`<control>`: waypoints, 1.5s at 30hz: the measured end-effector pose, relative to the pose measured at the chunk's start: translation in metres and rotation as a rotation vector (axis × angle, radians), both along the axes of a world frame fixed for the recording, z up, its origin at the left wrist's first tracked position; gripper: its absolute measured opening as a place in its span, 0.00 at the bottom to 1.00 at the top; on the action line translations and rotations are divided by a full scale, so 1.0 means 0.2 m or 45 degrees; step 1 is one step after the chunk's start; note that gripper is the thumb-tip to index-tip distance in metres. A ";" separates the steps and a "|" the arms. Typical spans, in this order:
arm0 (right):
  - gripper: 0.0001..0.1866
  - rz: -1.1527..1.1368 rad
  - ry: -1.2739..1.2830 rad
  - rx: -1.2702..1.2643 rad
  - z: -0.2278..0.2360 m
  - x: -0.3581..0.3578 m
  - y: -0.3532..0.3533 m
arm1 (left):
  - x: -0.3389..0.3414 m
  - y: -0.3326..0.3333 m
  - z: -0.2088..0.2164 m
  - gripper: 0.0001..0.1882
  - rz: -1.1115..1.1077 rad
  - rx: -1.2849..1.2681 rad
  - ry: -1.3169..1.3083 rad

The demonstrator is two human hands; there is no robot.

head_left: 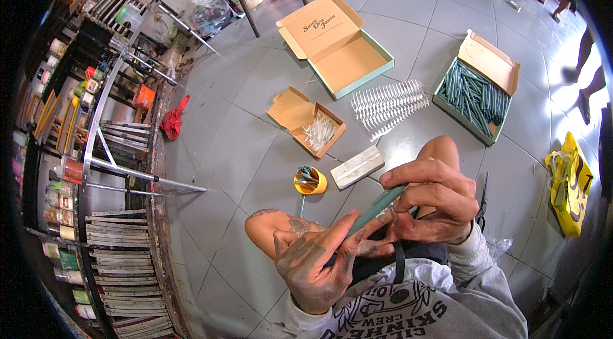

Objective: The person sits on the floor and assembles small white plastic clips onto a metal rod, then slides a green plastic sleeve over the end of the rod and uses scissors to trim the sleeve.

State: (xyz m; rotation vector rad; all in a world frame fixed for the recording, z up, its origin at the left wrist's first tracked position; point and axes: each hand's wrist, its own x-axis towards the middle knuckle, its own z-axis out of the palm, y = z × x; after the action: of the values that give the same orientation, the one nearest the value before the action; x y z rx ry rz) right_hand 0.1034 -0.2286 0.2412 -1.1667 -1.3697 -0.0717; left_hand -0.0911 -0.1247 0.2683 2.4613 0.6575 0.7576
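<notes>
Both of my hands are raised over my lap around a slim green pen (375, 211), which lies at a slant between them. My left hand (317, 265) grips its lower left end between thumb and fingers. Around the upper right end, the fingers of my right hand (437, 201) are curled. Just beyond them a pale rectangular block (357, 166) rests on the floor. To its left stands a yellow cup (311, 180) with several dark pen-like pieces inside. A green box (476, 93) at the right is filled with dark green pen barrels.
A small brown box (331, 141) holds thin whitish sticks. Behind it sits an open, larger cardboard box (357, 67), beside rows of white plastic pieces (389, 106). Black scissors (483, 201) and a yellow bag (570, 185) lie right. A crowded shelf (121, 211) lines the left.
</notes>
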 end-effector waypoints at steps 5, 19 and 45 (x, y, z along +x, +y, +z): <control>0.09 -0.018 0.000 -0.002 0.01 -0.01 0.00 | 0.01 -0.01 0.01 0.15 0.020 0.008 -0.010; 0.10 -0.006 0.024 0.012 0.01 -0.02 0.00 | 0.00 -0.01 0.01 0.13 0.022 -0.005 -0.031; 0.11 -0.006 0.042 0.022 0.00 -0.04 0.00 | -0.02 -0.02 0.03 0.14 0.026 -0.048 0.019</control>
State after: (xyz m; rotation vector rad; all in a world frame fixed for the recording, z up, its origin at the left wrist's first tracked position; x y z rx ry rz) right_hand 0.0955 -0.2279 0.2413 -1.1521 -1.3348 -0.0674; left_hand -0.0946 -0.1294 0.2734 2.4316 0.6976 0.7287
